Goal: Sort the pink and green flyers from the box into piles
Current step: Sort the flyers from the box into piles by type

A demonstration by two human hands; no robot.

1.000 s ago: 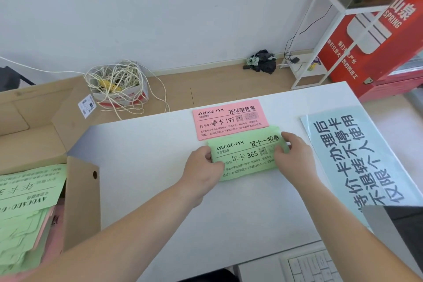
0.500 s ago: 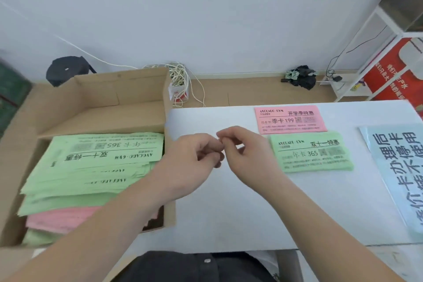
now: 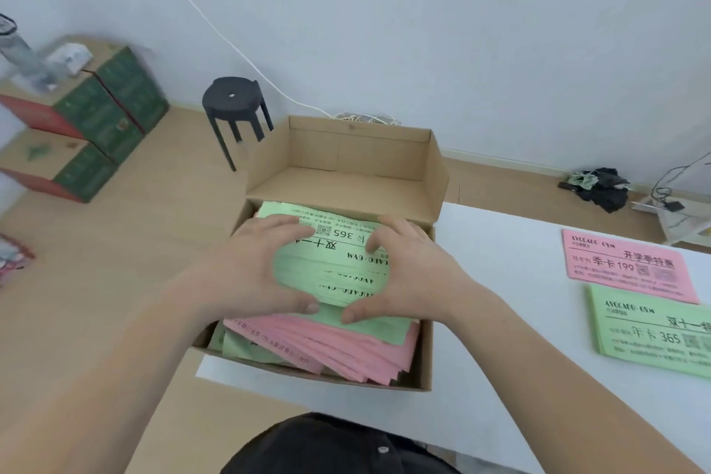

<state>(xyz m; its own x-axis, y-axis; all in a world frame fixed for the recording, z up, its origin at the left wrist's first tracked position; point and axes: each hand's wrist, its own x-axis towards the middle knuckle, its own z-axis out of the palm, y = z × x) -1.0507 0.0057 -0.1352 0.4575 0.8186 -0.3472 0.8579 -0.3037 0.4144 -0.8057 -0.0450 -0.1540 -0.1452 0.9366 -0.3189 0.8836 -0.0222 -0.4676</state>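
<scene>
An open cardboard box [image 3: 359, 150] sits at the left end of the white table [image 3: 511, 323], its far flap standing up. Inside, a stack of green flyers [image 3: 334, 265] lies on top, printed side up, with pink flyers [image 3: 346, 348] fanned out beneath it toward the near side. Both hands are in the box. The left hand [image 3: 246, 269] cups the left end of the green stack and the right hand [image 3: 417, 273] cups the right end. On each hand the fingers [image 3: 286, 227] curve over the far part of the top sheet while the thumb presses the near edge, so the stack is held between them. Well to the right on the table lie a pink flyer [image 3: 631, 269] and, just nearer, a green flyer [image 3: 654, 337], its right end cut off by the frame. A black stool [image 3: 234, 98] stands on the floor beyond the box
</scene>
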